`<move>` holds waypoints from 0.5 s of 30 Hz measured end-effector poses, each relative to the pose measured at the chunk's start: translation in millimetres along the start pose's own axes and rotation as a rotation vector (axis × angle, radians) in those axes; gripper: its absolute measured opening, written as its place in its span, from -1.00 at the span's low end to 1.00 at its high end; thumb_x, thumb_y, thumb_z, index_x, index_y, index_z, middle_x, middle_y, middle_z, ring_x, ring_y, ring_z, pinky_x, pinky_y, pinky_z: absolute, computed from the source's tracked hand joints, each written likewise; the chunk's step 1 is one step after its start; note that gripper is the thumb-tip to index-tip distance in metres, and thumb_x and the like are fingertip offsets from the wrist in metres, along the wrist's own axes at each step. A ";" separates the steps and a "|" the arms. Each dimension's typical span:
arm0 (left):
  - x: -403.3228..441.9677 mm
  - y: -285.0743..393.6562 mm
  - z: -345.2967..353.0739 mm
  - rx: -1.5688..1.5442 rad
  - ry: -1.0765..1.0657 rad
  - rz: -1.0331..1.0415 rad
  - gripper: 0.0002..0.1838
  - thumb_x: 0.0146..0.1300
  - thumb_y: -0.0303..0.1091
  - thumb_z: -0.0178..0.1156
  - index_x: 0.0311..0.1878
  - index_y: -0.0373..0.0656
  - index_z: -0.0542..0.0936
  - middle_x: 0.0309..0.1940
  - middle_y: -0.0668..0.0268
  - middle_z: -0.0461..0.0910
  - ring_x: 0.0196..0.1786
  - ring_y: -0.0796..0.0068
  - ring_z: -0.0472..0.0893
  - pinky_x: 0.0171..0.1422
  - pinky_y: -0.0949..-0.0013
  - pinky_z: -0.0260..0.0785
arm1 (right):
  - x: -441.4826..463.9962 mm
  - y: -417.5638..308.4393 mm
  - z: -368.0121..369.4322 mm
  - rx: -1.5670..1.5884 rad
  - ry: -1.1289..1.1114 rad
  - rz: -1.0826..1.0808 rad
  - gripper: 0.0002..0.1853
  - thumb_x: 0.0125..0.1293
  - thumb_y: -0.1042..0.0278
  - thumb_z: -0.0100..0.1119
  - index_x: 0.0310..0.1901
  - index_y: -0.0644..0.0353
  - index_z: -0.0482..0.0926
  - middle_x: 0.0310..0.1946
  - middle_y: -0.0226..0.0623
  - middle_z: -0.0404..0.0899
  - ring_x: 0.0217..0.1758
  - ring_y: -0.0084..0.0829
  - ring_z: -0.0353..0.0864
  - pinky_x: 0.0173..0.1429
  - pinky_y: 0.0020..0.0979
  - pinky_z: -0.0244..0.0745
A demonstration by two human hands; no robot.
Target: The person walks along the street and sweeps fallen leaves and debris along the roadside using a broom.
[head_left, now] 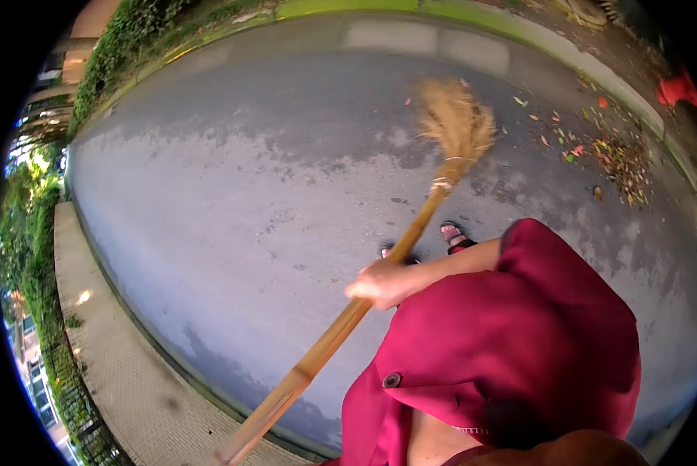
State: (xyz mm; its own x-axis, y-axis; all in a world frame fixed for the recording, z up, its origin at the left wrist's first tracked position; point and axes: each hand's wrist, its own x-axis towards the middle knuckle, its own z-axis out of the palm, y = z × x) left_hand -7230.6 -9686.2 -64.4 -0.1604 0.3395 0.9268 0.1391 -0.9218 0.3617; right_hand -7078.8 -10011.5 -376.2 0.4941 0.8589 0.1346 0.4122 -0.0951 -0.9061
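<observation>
broom (335,335), long axis slanting from lower left to upper right; right hand (383,283), nearer the bristles (459,128), wrapped snugly round handle; bristles beyond grip, blurred, with leaf pile (626,163) to their right; left hand out of frame, hold unknown.

My right grip (383,283) hides part of the broom handle (321,353), whose near end is cut off; the bristles (459,128) blur, my left foot (386,252) partly covered.
</observation>
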 end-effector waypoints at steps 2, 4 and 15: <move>-63.6 42.5 0.6 -0.174 -0.556 -0.223 -0.65 0.18 -0.23 -0.15 -0.68 -0.15 0.35 -0.72 0.36 0.26 -0.59 0.47 0.29 -0.50 0.40 0.16 | -69.2 43.4 -6.5 -0.130 0.024 0.215 -0.83 -0.23 0.44 0.11 -0.50 0.09 0.38 -0.62 -0.17 0.44 -0.43 -0.06 0.48 -0.40 -0.08 0.31; -162.0 57.6 9.7 -0.030 -0.806 -0.253 -0.68 0.12 -0.24 -0.10 -0.69 -0.18 0.38 -0.71 0.32 0.31 -0.58 0.47 0.30 -0.50 0.40 0.17 | -145.4 83.1 -30.0 -0.128 -0.030 0.428 -0.85 -0.17 0.40 0.10 -0.45 0.09 0.43 -0.56 -0.13 0.48 -0.39 -0.05 0.49 -0.35 -0.12 0.33; -229.8 35.0 -106.7 -0.142 -0.766 -0.753 -0.62 0.19 -0.21 -0.05 -0.70 -0.19 0.33 -0.67 0.33 0.27 -0.56 0.49 0.28 -0.43 0.42 0.19 | -250.9 23.5 -14.6 -0.340 -0.040 0.629 -0.78 -0.21 0.51 0.03 -0.41 0.07 0.45 -0.51 -0.19 0.51 -0.33 -0.11 0.50 -0.34 -0.14 0.34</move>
State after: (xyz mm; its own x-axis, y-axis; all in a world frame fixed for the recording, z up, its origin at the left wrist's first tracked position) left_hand -7293.2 -9816.5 -275.5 0.5024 0.8086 0.3063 0.1375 -0.4245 0.8949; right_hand -7181.9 -10236.6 -425.4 0.6911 0.6069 -0.3925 0.2777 -0.7243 -0.6311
